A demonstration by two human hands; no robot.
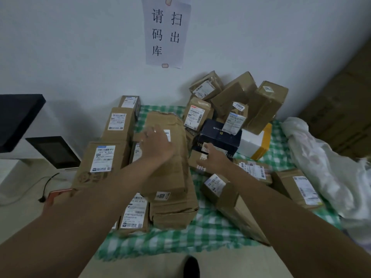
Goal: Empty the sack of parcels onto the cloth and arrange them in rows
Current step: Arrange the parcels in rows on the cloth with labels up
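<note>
— Cloth [210, 227] nearest us; how far along?
— Sack [321, 167] lies emptied at right. Left rows stand, but the pile [236, 101] (far right) waits.
— Hands?
— Left hand [155, 143] flat, fingers spread on the long box [170, 177]; right hand [212, 159] reaches out, gripping nothing.

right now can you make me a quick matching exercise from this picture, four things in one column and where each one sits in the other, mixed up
Things:
1. dark blue box
2. white sack
3. paper sign
4. left hand

Places:
A. taped to the wall
B. lying crumpled along the right edge of the checked cloth
C. resting on the long brown parcel
D. amid the heap of parcels, beside a white and yellow box

Pairs: 1-D, 2-B, 3-A, 4-C
</note>
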